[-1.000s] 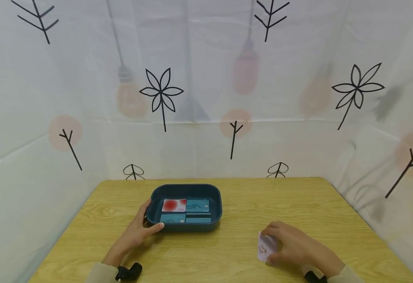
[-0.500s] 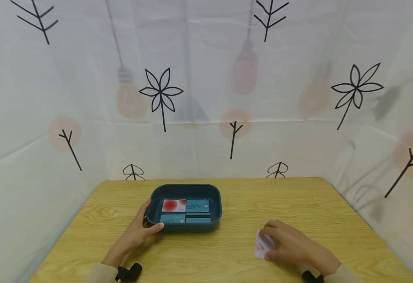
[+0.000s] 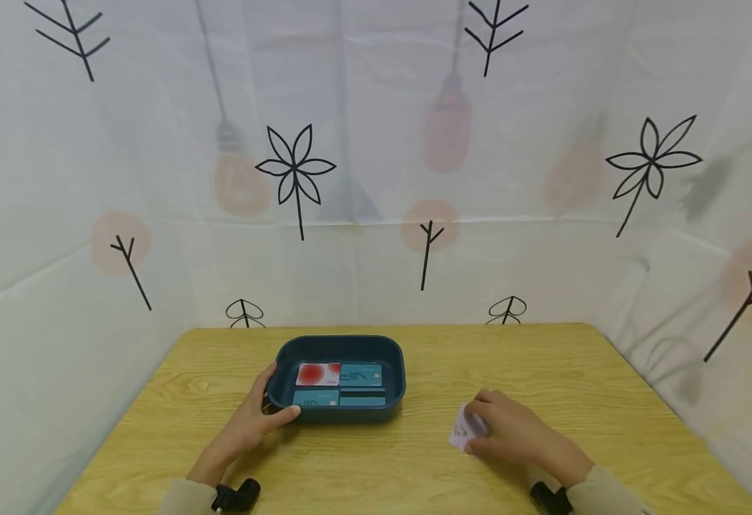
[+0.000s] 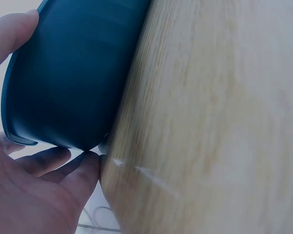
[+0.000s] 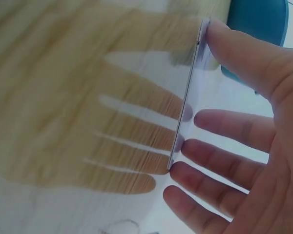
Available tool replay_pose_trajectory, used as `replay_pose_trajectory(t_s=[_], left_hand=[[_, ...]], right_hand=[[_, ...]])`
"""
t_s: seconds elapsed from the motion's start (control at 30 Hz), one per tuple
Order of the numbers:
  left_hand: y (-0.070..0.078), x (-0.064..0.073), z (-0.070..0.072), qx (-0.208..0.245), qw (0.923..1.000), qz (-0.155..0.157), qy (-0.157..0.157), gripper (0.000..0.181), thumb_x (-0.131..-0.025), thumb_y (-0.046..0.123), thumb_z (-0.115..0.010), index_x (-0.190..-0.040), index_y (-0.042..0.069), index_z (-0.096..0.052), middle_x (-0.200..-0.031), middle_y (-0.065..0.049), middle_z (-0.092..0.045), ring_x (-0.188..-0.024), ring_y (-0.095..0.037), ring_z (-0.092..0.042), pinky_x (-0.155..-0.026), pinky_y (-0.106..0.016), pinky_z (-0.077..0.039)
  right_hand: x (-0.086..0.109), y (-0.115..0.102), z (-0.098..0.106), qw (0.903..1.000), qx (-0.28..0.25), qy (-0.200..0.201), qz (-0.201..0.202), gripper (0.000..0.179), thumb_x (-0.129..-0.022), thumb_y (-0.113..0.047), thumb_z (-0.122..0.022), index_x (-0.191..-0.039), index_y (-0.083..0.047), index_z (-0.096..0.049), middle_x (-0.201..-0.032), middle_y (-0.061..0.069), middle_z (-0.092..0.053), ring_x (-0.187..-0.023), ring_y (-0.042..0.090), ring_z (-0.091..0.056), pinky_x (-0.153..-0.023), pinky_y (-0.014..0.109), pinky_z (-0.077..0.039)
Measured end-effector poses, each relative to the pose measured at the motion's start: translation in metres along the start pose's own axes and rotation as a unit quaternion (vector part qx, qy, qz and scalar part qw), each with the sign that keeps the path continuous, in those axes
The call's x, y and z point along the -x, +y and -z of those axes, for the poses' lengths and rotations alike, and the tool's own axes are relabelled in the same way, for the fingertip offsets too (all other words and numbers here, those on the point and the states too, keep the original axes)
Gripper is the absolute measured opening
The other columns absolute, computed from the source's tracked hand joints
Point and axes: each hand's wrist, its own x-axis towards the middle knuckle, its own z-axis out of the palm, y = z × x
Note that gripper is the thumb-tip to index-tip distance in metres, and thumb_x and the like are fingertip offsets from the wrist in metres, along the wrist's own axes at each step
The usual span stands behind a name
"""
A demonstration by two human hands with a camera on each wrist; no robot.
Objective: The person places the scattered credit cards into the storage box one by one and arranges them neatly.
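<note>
In the head view a dark teal plastic box (image 3: 350, 415) stands on the table. My left hand (image 3: 244, 423) holds its left end, thumb at the front rim and fingers along the side. The left wrist view shows fingertips against the box wall (image 4: 73, 73). Inside lie a white card with red circles (image 3: 319, 374), two teal cards with lettering, one being the back-right card (image 3: 361, 375), and a teal card with a dark stripe (image 3: 362, 398). To the right, my right hand (image 3: 520, 434) pinches a pale pink card (image 3: 463, 429) by its edges, seen nearly edge-on in the right wrist view.
The wood-grain table (image 3: 376, 472) is glossy and reflects the hand in the right wrist view. A white printed cloth (image 3: 376, 272) hangs behind it and along both sides. A black wrist camera (image 3: 236, 495) sits on the left wrist, another (image 3: 551, 498) on the right.
My right hand has carried the pale pink card leftward and slightly away from me, toward the box, and the card has turned a little. The left hand and the box have stayed in place.
</note>
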Motion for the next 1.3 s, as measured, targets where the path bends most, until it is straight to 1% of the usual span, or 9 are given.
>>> replay_pose_trajectory(t_s=[0.1, 0.2, 0.27, 0.37, 0.47, 0.6, 0.8, 1.1, 1.3], left_hand=[[0.0, 0.0, 0.0, -0.002, 1.0, 0.0, -0.001, 0.097, -0.084, 0.041, -0.072, -0.153, 0.019, -0.007, -0.156, -0.019, -0.015, -0.137, -0.041, -0.027, -0.108, -0.054, -0.029], [0.0, 0.0, 0.001, -0.002, 1.0, 0.001, -0.002, 0.097, -0.084, 0.041, -0.072, -0.153, 0.02, -0.007, -0.156, -0.019, -0.015, -0.137, -0.041, -0.026, -0.109, -0.054, -0.028], [0.0, 0.0, 0.001, -0.002, 1.0, 0.002, -0.003, 0.097, -0.084, 0.042, -0.072, -0.153, 0.02, -0.008, -0.156, -0.019, -0.014, -0.138, -0.041, -0.025, -0.109, -0.055, -0.026], [0.001, 0.0, 0.002, -0.003, 1.0, 0.003, -0.003, 0.097, -0.084, 0.042, -0.072, -0.153, 0.02, -0.008, -0.156, -0.02, -0.014, -0.138, -0.042, -0.025, -0.109, -0.055, -0.026], [0.002, 0.0, 0.002, -0.001, 1.0, 0.002, -0.005, 0.098, -0.084, 0.041, -0.072, -0.153, 0.019, -0.007, -0.156, -0.02, -0.015, -0.138, -0.042, -0.026, -0.109, -0.054, -0.027], [0.002, 0.0, 0.002, 0.006, 1.0, 0.002, -0.007, 0.098, -0.084, 0.04, -0.072, -0.153, 0.018, -0.007, -0.156, -0.02, -0.016, -0.138, -0.041, -0.027, -0.109, -0.052, -0.028], [0.002, 0.0, 0.001, -0.002, 1.0, 0.004, -0.004, 0.098, -0.083, 0.042, -0.072, -0.153, 0.018, -0.007, -0.156, -0.02, -0.015, -0.138, -0.041, -0.026, -0.109, -0.054, -0.027], [0.002, 0.0, 0.0, -0.001, 1.0, 0.002, -0.001, 0.097, -0.084, 0.04, -0.072, -0.153, 0.02, -0.008, -0.156, -0.019, -0.016, -0.138, -0.041, -0.026, -0.108, -0.053, -0.028], [0.003, 0.0, 0.0, -0.003, 1.0, 0.001, -0.001, 0.097, -0.084, 0.04, -0.072, -0.153, 0.019, -0.008, -0.156, -0.019, -0.015, -0.138, -0.042, -0.026, -0.108, -0.053, -0.028]], right_hand=[[-0.002, -0.001, 0.001, 1.0, -0.003, -0.003, -0.003, 0.057, -0.077, -0.05, -0.075, -0.115, -0.008, -0.066, -0.108, 0.001, -0.056, -0.088, 0.013, -0.053, -0.066, 0.029, -0.048], [-0.002, 0.0, 0.003, 0.9996, -0.016, -0.021, -0.002, 0.064, -0.077, -0.052, -0.074, -0.122, -0.009, -0.062, -0.119, 0.006, -0.056, -0.1, 0.021, -0.057, -0.077, 0.038, -0.051], [-0.001, 0.002, 0.005, 0.9986, -0.034, -0.041, 0.0, 0.067, -0.077, -0.051, -0.074, -0.128, -0.009, -0.059, -0.128, 0.009, -0.054, -0.112, 0.028, -0.055, -0.088, 0.046, -0.048], [0.002, 0.005, 0.008, 0.9949, -0.067, -0.075, 0.011, 0.063, -0.079, -0.041, -0.075, -0.131, -0.012, -0.056, -0.139, 0.009, -0.049, -0.125, 0.033, -0.047, -0.099, 0.053, -0.04], [0.003, 0.008, 0.009, 0.9916, -0.082, -0.097, 0.024, 0.057, -0.078, -0.028, -0.074, -0.13, -0.015, -0.056, -0.142, 0.007, -0.047, -0.128, 0.033, -0.045, -0.101, 0.054, -0.038], [0.002, 0.01, 0.008, 0.9936, -0.059, -0.085, 0.044, 0.05, -0.08, -0.024, -0.073, -0.127, -0.014, -0.058, -0.137, 0.007, -0.051, -0.123, 0.031, -0.049, -0.098, 0.051, -0.042], [-0.003, 0.009, 0.006, 0.9972, -0.027, -0.058, 0.038, 0.05, -0.08, -0.037, -0.075, -0.122, -0.014, -0.062, -0.119, 0.0, -0.057, -0.105, 0.02, -0.057, -0.088, 0.042, -0.05], [-0.01, 0.005, 0.002, 0.9991, -0.007, -0.035, 0.021, 0.045, -0.081, -0.041, -0.074, -0.116, -0.016, -0.064, -0.101, -0.006, -0.053, -0.085, 0.006, -0.05, -0.073, 0.032, -0.048], [-0.013, 0.003, 0.003, 0.999, -0.01, -0.041, 0.016, 0.044, -0.08, -0.04, -0.075, -0.115, -0.016, -0.065, -0.1, -0.006, -0.053, -0.083, 0.006, -0.048, -0.071, 0.031, -0.047]])
